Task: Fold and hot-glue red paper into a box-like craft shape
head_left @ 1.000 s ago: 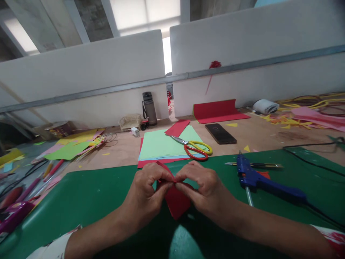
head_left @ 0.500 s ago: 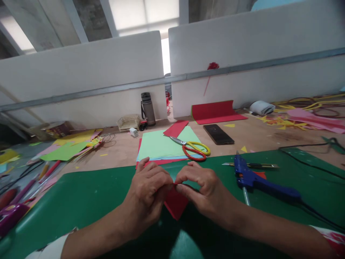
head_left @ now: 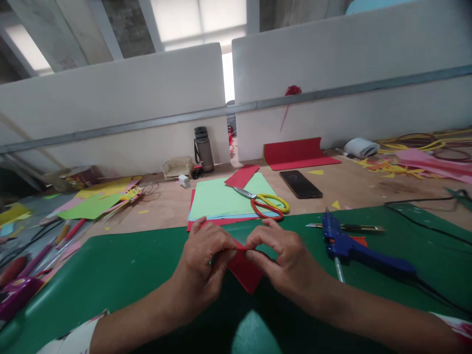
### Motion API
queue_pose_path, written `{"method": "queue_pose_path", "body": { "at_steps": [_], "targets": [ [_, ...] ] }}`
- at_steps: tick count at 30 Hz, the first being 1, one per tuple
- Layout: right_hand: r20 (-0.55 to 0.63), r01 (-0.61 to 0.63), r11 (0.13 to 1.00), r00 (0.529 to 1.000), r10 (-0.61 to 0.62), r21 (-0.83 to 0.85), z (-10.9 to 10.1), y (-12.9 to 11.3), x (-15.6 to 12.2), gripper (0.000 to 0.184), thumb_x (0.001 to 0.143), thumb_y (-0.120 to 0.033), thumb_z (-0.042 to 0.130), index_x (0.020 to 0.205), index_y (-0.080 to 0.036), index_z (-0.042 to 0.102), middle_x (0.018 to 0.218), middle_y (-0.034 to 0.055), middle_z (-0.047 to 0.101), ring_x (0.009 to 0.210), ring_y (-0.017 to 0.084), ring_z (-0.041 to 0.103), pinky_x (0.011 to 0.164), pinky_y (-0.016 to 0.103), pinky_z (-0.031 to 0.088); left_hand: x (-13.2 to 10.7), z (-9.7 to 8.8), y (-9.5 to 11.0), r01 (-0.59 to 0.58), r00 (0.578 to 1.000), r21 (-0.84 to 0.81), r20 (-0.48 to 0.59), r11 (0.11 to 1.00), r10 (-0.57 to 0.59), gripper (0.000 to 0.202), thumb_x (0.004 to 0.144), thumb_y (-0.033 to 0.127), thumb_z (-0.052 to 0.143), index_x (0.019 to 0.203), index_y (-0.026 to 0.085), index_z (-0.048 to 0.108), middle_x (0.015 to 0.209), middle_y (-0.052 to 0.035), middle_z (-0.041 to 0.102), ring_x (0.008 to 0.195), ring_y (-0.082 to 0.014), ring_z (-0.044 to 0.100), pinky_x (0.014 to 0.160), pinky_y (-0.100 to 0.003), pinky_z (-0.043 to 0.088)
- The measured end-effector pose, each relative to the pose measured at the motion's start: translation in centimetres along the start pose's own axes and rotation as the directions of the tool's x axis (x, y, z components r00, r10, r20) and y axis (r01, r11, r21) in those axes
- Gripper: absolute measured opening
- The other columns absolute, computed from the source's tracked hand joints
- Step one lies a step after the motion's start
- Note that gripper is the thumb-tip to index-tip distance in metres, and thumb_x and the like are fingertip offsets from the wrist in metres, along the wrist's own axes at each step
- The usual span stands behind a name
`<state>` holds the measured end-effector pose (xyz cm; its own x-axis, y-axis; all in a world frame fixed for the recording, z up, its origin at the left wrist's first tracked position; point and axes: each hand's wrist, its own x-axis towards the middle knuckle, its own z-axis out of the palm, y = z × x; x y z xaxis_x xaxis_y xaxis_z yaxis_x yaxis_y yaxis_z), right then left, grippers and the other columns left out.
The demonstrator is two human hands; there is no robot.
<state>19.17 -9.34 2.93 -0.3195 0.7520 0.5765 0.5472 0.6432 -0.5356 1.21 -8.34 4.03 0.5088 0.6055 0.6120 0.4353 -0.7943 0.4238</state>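
Paper, one red piece, in fingers of two hands

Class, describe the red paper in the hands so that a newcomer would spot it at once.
Find the green mat in front. Over it, left hand and right hand pinch one red paper. Unlike the red sheets beyond, it alone is held.
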Motion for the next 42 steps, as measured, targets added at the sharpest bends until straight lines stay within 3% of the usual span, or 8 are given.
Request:
{"method": "queue_pose_path", "body": {
  "at_steps": [5,10,18,28,33,38,42],
  "targets": [
    [-0.021,0.183,0.972,0.982,-0.188,-0.147,0.17,0.10,-0.20,0.016,0.082,-0.007,0.047,0.072,-0.019,0.051,0.067,-0.0014,0.060,0.062,0.013,0.055,0.091,0.045,0.033,-0.02,0.02,-0.51,-0.023,0.999,0.062,0.023,0.998,0.022,0.012,0.082,0.012,0.054,0.080,0.020,0.063,0.076,0.0003,0.061,0.072,-0.0139,0.055,0.088,-0.039,0.033],
    [-0.021,0.095,0.992,0.995,-0.096,-0.079,0.17,0.00,-0.07,0.011,0.081,-0.012,0.057,0.074,-0.020,0.053,0.067,-0.0035,0.061,0.062,0.011,0.055,0.091,0.041,0.031,0.01,0.11,-0.88,-0.050,0.998,0.000,-0.027,0.999,0.050,0.011,0.082,0.012,0.056,0.078,0.019,0.064,0.072,-0.0003,0.059,0.069,-0.0135,0.053,0.074,-0.034,0.036],
    [-0.019,0.225,0.966,0.973,-0.230,-0.126,0.22,0.27,-0.30,0.015,0.086,-0.010,0.046,0.079,-0.019,0.056,0.072,0.0000,0.065,0.068,0.013,0.056,0.091,0.040,0.030,0.03,0.13,-0.72,-0.074,0.997,0.017,-0.011,0.997,0.074,0.012,0.083,0.013,0.054,0.079,0.019,0.065,0.073,-0.0008,0.059,0.070,-0.0140,0.051,0.074,-0.035,0.034],
    [0.051,0.261,0.955,0.965,-0.256,-0.144,-0.31,-0.04,-0.39,0.016,0.078,-0.008,0.048,0.081,-0.019,0.058,0.073,0.0014,0.064,0.072,0.016,0.058,0.091,0.042,0.030,0.06,-0.15,-0.10,-0.016,0.995,-0.048,0.100,0.999,0.020,0.018,0.085,0.014,0.050,0.071,0.017,0.060,0.072,-0.0011,0.060,0.071,-0.0149,0.049,0.075,-0.035,0.033],
    [0.070,0.246,0.959,0.969,-0.238,-0.139,-0.24,0.51,-0.53,0.026,0.074,0.000,0.045,0.086,-0.020,0.057,0.079,0.0004,0.065,0.074,0.015,0.059,0.095,0.044,0.026,0.10,-0.23,-0.32,-0.041,0.990,0.003,0.138,0.999,0.040,0.021,0.088,0.013,0.040,0.076,0.016,0.058,0.075,-0.0024,0.060,0.073,-0.0155,0.048,0.076,-0.036,0.032],
    [0.044,0.224,0.964,0.975,-0.220,-0.143,0.12,0.43,-0.24,0.014,0.084,-0.009,0.048,0.081,-0.020,0.056,0.073,-0.0007,0.064,0.069,0.014,0.058,0.095,0.044,0.027,-0.22,-0.08,-0.52,-0.134,0.981,0.124,0.156,0.983,0.114,0.018,0.084,0.011,0.040,0.085,0.017,0.057,0.083,-0.0050,0.062,0.077,-0.0180,0.047,0.078,-0.039,0.031],
    [0.052,0.256,0.956,0.967,-0.251,-0.145,0.19,0.11,-0.10,0.013,0.080,-0.009,0.050,0.080,-0.020,0.057,0.074,0.0004,0.064,0.071,0.015,0.057,0.094,0.044,0.028,-0.42,-0.02,-0.30,-0.146,0.981,0.145,0.147,0.979,0.124,0.018,0.083,0.012,0.040,0.085,0.017,0.057,0.081,-0.0054,0.062,0.076,-0.0184,0.046,0.077,-0.039,0.032]
  ]
}}
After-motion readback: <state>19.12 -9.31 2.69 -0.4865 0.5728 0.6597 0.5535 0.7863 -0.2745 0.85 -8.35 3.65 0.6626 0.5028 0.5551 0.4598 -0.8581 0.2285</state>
